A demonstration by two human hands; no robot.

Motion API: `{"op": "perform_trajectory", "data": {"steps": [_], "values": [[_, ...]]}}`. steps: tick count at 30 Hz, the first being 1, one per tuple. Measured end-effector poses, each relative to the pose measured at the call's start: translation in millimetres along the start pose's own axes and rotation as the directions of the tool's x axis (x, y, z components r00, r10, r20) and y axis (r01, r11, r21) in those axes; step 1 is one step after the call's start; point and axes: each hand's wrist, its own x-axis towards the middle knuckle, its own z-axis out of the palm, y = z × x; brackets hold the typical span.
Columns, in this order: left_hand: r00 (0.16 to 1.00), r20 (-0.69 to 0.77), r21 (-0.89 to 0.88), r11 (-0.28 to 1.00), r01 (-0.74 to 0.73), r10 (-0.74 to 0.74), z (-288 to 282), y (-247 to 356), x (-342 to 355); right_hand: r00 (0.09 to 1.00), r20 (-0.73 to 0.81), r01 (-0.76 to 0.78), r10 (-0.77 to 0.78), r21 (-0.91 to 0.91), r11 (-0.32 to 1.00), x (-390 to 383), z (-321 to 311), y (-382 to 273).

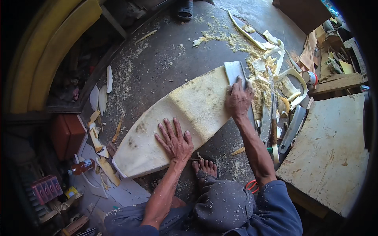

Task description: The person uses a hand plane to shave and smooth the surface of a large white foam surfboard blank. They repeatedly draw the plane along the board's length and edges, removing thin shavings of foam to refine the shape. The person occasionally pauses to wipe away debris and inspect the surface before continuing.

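A pale cream foam board [153, 137], long and tapered to a narrower left tip, lies diagonally on the dusty dark floor, with speckled dark patches on its surface. My left hand [172, 143] rests on it, fingers spread flat. At the board's right end, my right hand [240, 98] grips a flat silvery metal tool [233, 69], whose far part reaches past my fingertips along that edge. Part of this tool is hidden under my hand and forearm. Just right of it lie metal strips [294, 128] and a long wooden-handled tool [274, 126].
Curled offcuts [278, 51] and shavings spread at upper right, near a can [310, 78]. A worn pale panel [321, 153] stands right. Yellow curved pieces [51, 47], a red-brown box [67, 135] and a bottle [82, 167] sit left. A sandaled foot [185, 11] shows at the top.
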Motion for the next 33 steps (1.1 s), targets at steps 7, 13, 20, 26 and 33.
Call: {"op": "perform_trajectory", "data": {"steps": [7, 13, 20, 26, 33], "values": [[0.971, -0.066, -0.003, 0.973, -0.230, 0.229, -4, -46, 0, 0.968, 0.072, 0.230, -0.241, 0.141, 0.963, -1, 4, -1], [0.975, 0.033, -0.057, 0.974, -0.219, 0.221, -8, -51, 10, 0.927, 0.118, 0.303, -0.355, 0.322, 0.897, -37, -4, -68], [0.971, 0.075, -0.047, 0.974, -0.222, 0.225, -15, -40, 13, 0.939, 0.087, 0.319, -0.331, 0.128, 0.939, -29, 17, -75], [0.968, 0.067, -0.074, 0.969, -0.238, 0.243, -15, -41, 15, 0.964, 0.157, 0.162, -0.215, 0.291, 0.943, 12, 14, -49], [0.970, 0.117, -0.105, 0.974, -0.202, 0.213, -17, -48, 18, 0.912, 0.100, 0.351, -0.397, 0.308, 0.884, -3, 28, -91]]}}
